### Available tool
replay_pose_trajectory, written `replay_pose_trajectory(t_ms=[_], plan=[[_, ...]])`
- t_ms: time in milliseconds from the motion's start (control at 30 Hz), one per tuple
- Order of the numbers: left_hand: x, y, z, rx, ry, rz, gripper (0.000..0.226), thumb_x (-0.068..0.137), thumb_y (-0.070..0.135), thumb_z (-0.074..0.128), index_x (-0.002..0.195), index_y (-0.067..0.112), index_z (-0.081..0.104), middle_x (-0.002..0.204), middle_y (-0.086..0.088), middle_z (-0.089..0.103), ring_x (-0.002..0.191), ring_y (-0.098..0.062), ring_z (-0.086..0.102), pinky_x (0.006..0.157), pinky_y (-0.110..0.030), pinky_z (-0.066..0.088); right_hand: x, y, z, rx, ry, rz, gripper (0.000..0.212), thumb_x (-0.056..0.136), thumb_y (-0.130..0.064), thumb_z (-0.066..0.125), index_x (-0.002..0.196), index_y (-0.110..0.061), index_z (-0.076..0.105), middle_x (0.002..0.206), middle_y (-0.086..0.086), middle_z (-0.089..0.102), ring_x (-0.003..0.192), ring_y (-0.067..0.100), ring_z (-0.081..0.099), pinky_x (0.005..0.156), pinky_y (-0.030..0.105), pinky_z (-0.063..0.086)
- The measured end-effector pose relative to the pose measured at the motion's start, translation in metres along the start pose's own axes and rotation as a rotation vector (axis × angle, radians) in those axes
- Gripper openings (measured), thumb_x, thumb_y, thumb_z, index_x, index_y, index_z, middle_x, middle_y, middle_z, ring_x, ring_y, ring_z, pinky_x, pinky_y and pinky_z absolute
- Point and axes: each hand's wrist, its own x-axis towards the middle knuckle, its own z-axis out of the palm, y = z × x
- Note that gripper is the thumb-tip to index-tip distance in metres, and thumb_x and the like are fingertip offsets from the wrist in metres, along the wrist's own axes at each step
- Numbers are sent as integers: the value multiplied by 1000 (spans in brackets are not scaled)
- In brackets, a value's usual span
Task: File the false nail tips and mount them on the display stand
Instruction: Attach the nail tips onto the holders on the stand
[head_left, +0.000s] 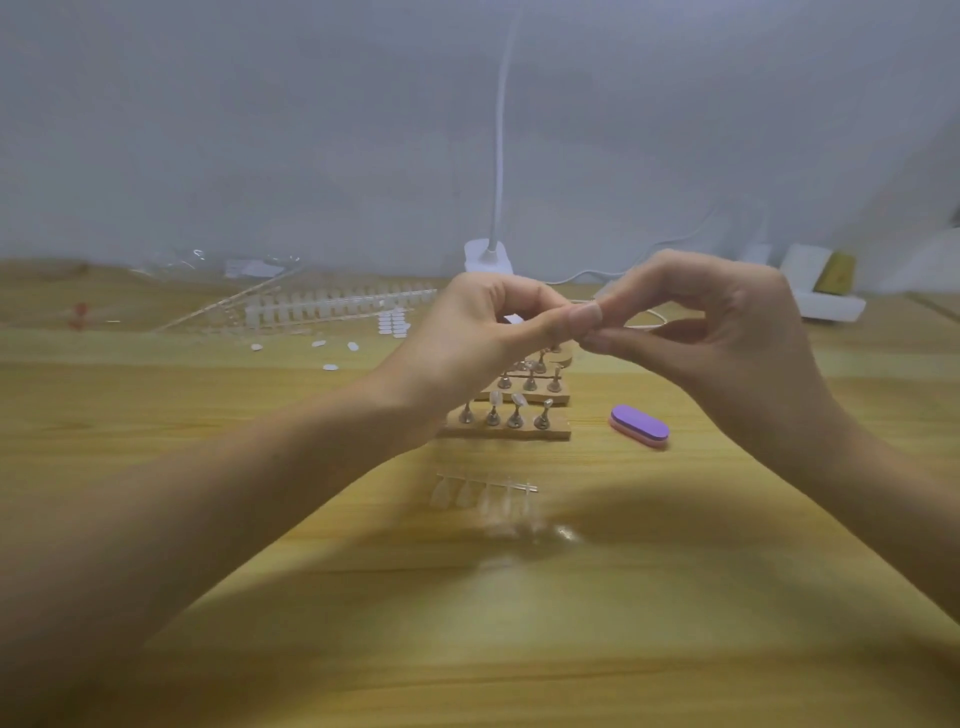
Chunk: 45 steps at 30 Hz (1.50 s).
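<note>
Where our hands meet: left hand (467, 338) and right hand (727, 338) are raised over the display stand (511, 428) with fingertips touching, close to the pegs.
Left fingers: curled tight and pinching a pale sliver, which we judge to be a nail tip (513, 318).
Right fingers: thumb and forefinger pinch at the same spot; we cannot tell whether they grip it.
Purple file (639, 426): lies on the counter (675, 597) just right of the stand, within reach. Neither hand holds it, so we judge this a mounting step.
Mounted tips (494, 400): two on the front row.
Strip of tips (483, 491): lies near us, as a ready supply.
</note>
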Motion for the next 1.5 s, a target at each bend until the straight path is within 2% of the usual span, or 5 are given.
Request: replay_pose_trajectory(t_ms=[133, 267, 667, 1100, 1500], plan=[[6, -10, -9, 474, -52, 131, 49, 74, 57, 70, 116, 33, 63, 79, 26, 66, 62, 1, 46, 57, -18, 37, -1, 9, -5, -37, 13, 25, 14, 77, -30, 80, 83, -19, 73, 83, -7, 74, 86, 12, 72, 68, 21, 58], [1, -26, -8, 829, -183, 110, 92, 77, 34, 78, 146, 54, 21, 106, 36, 63, 99, 8, 36, 74, -22, 37, 0, 22, -12, -98, 25, 113, 16, 76, -32, 80, 83, -19, 74, 82, -9, 74, 81, 7, 70, 64, 23, 57], [0, -40, 8, 850, 30, 152, 75, 79, 36, 75, 142, 44, 34, 82, 25, 64, 99, -7, 39, 80, -28, 23, -14, 38, 7, 13, -164, 224, 11, 79, -8, 81, 78, -15, 73, 78, -1, 72, 56, 0, 60, 52, 7, 39], [5, -53, 7, 828, 96, 151, 82, 80, 40, 75, 145, 47, 26, 80, 27, 65, 105, -9, 43, 76, -27, 17, -15, 41, 31, -7, -133, 227, 9, 79, -7, 80, 79, -15, 75, 79, -4, 73, 69, 13, 68, 49, 26, 51], [5, -53, 6, 813, 82, 142, 81, 82, 41, 72, 148, 43, 25, 81, 23, 66, 103, -8, 42, 77, -27, 17, -17, 40, 33, -25, -134, 228, 7, 78, -7, 80, 78, -13, 76, 76, -5, 74, 71, 11, 69, 58, 14, 48]])
